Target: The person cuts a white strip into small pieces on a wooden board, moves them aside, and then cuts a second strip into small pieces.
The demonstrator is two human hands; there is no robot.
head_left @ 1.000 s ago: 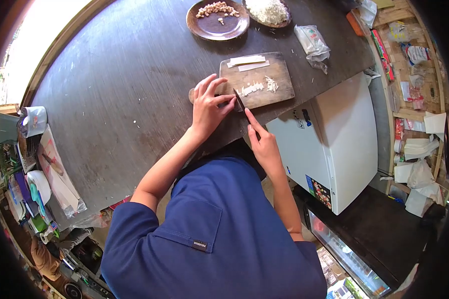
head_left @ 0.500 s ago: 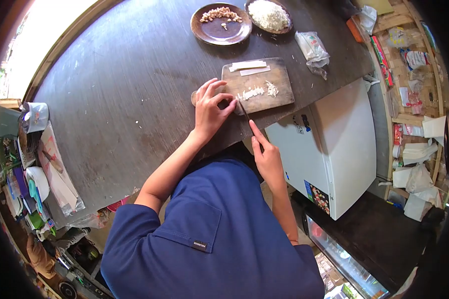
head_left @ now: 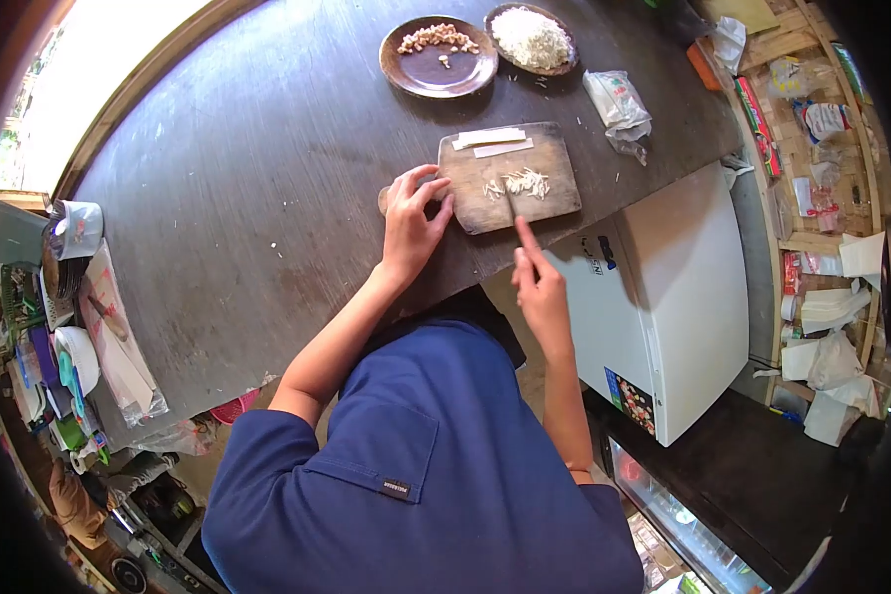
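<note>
A wooden cutting board (head_left: 475, 213) lies near the table's edge. Two or so long pale flat strips (head_left: 492, 142) rest along its far side, and short chopped pale slivers (head_left: 527, 183) are heaped across its middle. My right hand (head_left: 544, 297) grips a knife (head_left: 511, 204), index finger stretched along its back, with the blade at the slivers. At the board's left end is my left hand (head_left: 413, 233), fingers loosely curved and thumb apart from them. Its fingertips are by the board's edge, partly over the handle; no food shows in them.
Beyond the board stand a brown plate (head_left: 396, 71) with small tan chunks, a bowl of white shreds (head_left: 533, 38) and a plastic packet (head_left: 619, 104). A white freezer (head_left: 698, 317) adjoins the table at right. Another knife (head_left: 107, 317) lies at far left.
The knife has moved right from beside my left fingers to the slivers, which are now closer together. My left hand's fingers have loosened from their pinch at the board's edge.
</note>
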